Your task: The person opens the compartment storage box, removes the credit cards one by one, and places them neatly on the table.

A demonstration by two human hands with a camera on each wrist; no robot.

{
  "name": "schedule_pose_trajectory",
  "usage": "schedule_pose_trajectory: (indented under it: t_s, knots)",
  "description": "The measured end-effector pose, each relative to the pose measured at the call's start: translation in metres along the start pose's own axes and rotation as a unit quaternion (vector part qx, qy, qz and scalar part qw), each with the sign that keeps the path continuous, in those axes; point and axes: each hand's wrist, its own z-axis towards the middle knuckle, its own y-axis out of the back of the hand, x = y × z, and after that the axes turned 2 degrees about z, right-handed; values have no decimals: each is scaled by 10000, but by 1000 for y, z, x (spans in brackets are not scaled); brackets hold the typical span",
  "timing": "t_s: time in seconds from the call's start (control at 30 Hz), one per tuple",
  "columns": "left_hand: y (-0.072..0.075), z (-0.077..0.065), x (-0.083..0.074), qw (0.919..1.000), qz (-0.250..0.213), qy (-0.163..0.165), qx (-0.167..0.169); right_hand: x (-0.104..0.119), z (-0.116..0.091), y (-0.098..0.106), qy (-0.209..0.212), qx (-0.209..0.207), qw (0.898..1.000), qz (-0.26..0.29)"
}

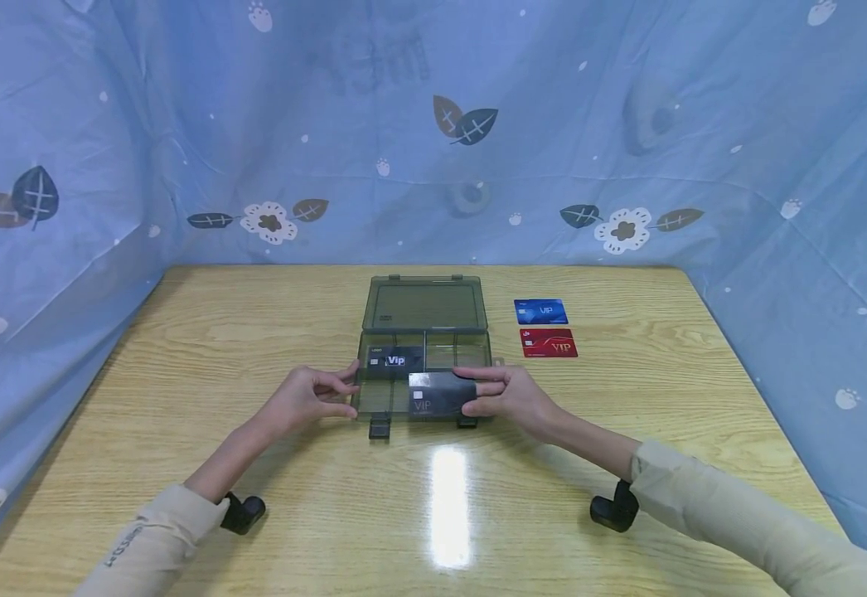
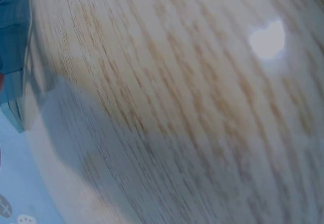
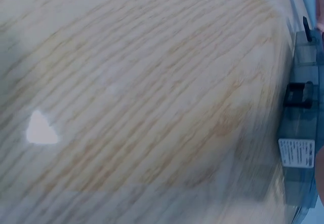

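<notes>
A transparent dark-grey plastic box (image 1: 385,398) with dividers lies on the table, its lid (image 1: 428,305) swung back. My left hand (image 1: 305,395) holds the box at its left side, with bent fingers and thumb at the wall. Over the front right of the box, a black VIP card (image 1: 437,396) is pinched by my right hand (image 1: 514,400) at its right end. Another black VIP card (image 1: 385,362) lies in the back left compartment. In the right wrist view the box's side wall (image 3: 298,122) shows a latch and a white label; only slivers of the hand appear there.
Right of the box a blue VIP card (image 1: 541,312) lies behind a red VIP card (image 1: 549,342) on the wooden table (image 1: 314,514). Two latches, one of them the left latch (image 1: 380,428), stick out at the box's front. Blue patterned cloth (image 1: 374,149) hangs around the table.
</notes>
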Motion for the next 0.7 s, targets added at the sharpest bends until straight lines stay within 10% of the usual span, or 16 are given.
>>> schedule_pose_trajectory:
  t_s: [0.7]
  knots:
    - [2, 1, 5, 9999, -100, 35, 44, -11, -28, 50, 32, 149, 9999, 31]
